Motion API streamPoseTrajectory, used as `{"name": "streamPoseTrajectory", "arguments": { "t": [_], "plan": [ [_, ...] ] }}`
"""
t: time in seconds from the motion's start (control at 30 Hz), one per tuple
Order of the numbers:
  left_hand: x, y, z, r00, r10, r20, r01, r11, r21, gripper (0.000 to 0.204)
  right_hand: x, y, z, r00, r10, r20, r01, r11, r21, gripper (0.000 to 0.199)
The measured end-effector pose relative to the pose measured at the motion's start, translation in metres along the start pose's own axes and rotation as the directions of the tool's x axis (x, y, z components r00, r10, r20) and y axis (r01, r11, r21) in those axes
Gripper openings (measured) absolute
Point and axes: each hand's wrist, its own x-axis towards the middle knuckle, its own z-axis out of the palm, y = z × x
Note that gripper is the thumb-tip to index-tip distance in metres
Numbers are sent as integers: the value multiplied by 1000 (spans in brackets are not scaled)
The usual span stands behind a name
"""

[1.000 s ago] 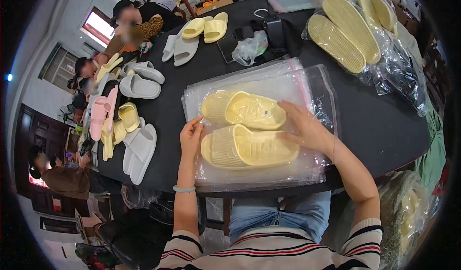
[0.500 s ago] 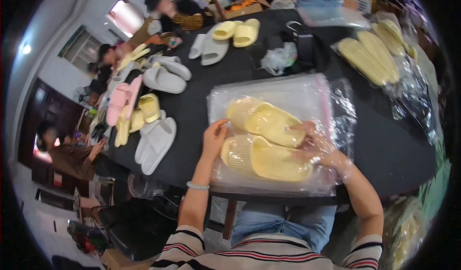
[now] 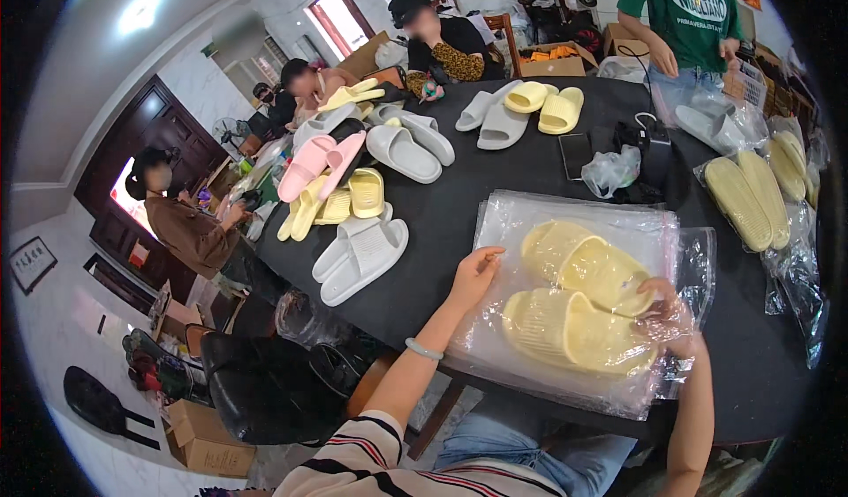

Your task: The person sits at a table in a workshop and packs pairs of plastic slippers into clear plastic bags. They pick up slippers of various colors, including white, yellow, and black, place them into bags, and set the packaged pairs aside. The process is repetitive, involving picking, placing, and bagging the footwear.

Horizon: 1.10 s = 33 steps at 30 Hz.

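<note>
At about five o'clock the right hand (image 3: 669, 316) reaches inside the clear plastic bag (image 3: 565, 232), fingers closed on the pair of yellow slippers (image 3: 579, 307) lying within it on the black table (image 3: 459, 205); at seven o'clock of the slippers the left hand (image 3: 474, 272) rests open and flat on the bag's edge; farther off, toward ten o'clock, lie white slippers (image 3: 362, 254); beyond, at twelve, grey slippers (image 3: 406, 148).
</note>
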Motion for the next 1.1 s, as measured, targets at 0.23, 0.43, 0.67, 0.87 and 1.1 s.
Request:
{"name": "streamPoseTrajectory", "arguments": {
  "t": [0.23, 0.43, 0.67, 0.87, 1.1],
  "plan": [
    [3, -11, -5, 994, -106, -18, 100, 973, -210, 24, -10, 2, -80, 980, -185, -75, 188, 982, 34, 56],
    [16, 11, -29, 999, -52, 18, 54, 980, -191, 27, -38, 16, -134, 966, -218, -142, 230, 970, 80, 59],
    [9, 27, -55, 995, -52, 84, 25, 953, 302, 23, -58, 18, -146, 970, -131, -206, 155, 982, 104, 63],
    [2, 27, -49, 948, 241, 208, -315, 616, 722, 32, -60, 12, -141, 981, -102, -164, 96, 994, -46, 70],
    [-13, 54, 9, 890, -9, 456, -370, 570, 734, 60, -62, 17, -146, 981, -97, -167, 100, 995, 4, 70]
  ]
}}
